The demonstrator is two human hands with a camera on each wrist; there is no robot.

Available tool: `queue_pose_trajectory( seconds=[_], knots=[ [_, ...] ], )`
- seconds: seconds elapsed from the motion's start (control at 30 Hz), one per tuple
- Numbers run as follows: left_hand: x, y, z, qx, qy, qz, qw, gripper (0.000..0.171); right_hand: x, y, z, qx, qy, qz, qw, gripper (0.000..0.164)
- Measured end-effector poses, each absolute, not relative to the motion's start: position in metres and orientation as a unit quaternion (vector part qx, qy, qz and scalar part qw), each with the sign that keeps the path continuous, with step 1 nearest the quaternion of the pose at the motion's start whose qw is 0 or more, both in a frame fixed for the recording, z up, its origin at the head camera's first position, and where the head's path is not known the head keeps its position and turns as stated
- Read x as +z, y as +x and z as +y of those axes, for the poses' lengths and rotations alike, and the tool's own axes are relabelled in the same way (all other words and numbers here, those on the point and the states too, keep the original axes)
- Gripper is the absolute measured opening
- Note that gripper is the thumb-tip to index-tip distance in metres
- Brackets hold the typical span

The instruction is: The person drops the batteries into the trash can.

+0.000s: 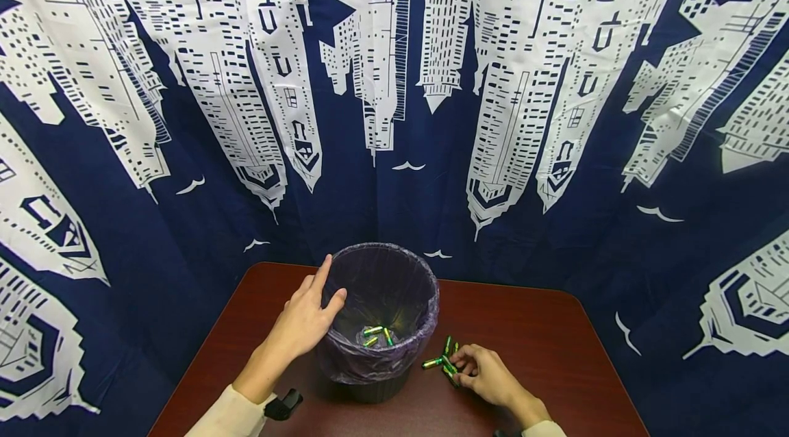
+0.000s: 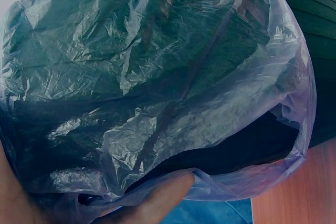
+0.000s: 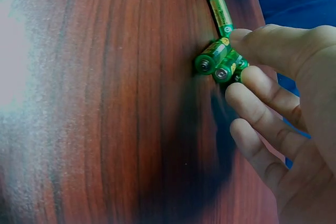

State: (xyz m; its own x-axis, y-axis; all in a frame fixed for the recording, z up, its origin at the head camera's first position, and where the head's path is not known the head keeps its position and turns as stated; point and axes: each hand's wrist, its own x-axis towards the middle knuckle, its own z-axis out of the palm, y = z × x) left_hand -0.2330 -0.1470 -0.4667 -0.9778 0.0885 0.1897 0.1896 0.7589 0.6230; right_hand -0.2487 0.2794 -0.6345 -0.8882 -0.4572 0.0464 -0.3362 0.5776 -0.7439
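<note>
A round waste bin [image 1: 370,392] lined with a translucent purple bag [image 1: 425,327] stands at the table's middle. My left hand [image 1: 305,320] rests on its left rim, index finger straight along the rim and thumb over the opening. In the left wrist view one digit touches the bag's edge; the other fingers are hidden. Three green-and-gold batteries [image 1: 387,336] lie at the bin's bottom. Right of the bin, my right hand [image 1: 490,375] pinches a battery [image 1: 450,366] between thumb and index finger, low over a small heap. Several batteries [image 3: 211,59] lie against each other there.
The reddish-brown table [image 1: 530,327] has rounded far corners. Behind and beside it hangs a dark blue curtain [image 1: 394,211] with white printed buildings. A black strap device [image 1: 283,405] sits on the left wrist over a cream sleeve [image 1: 228,416].
</note>
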Motion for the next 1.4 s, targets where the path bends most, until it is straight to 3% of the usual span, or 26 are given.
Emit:
queue_pose_trajectory(
  seconds=[1.4],
  knots=[
    [-0.4679, -0.2350, -0.1477, -0.336, -0.073, -0.936, 0.072, 0.085, -0.6436, -0.2422, 0.2788, -0.397, -0.221, 0.887, 0.080, 0.025]
  ],
)
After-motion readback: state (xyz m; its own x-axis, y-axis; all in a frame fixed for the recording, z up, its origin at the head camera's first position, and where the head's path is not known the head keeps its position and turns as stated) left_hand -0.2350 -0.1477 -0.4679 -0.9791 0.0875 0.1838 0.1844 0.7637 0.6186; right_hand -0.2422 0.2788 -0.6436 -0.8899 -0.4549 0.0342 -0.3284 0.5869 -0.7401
